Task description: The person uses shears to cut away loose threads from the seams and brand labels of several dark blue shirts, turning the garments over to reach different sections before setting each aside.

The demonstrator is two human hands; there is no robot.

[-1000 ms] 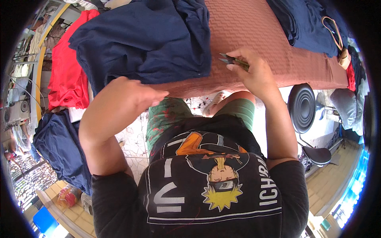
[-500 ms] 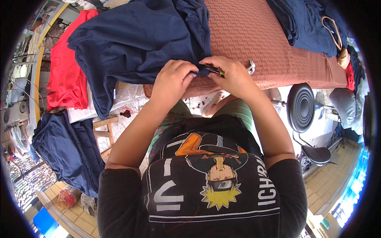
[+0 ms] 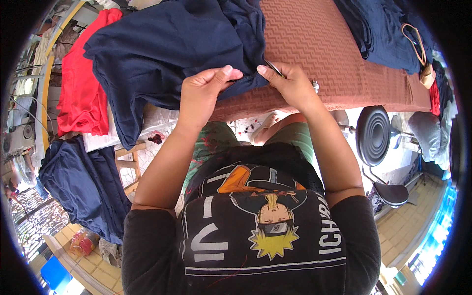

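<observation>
A navy blue garment (image 3: 172,54) lies spread and wrinkled over the table's left side, its near edge gathered between my hands. My left hand (image 3: 204,91) is closed, thumb and fingers pinching that edge. Just to the right, my right hand (image 3: 292,86) is closed too, the thumb pressing the same cloth. A slim dark tool, apparently thread snips (image 3: 274,68), sticks out between the thumb and fingers of this hand, its tip pointing away from me. Most of the tool is hidden by the hand.
A brown zigzag-patterned cloth (image 3: 305,34) covers the table. Folded navy garments (image 3: 381,39) are stacked at its far right. Red fabric (image 3: 83,83) lies on the left, above another navy garment (image 3: 83,182). A black round-seated stool (image 3: 373,135) stands right of the table.
My left hand has turned and shifted slightly left, and my hands are a little farther apart. The tool in my right hand now points forward instead of lying across the fingers.
</observation>
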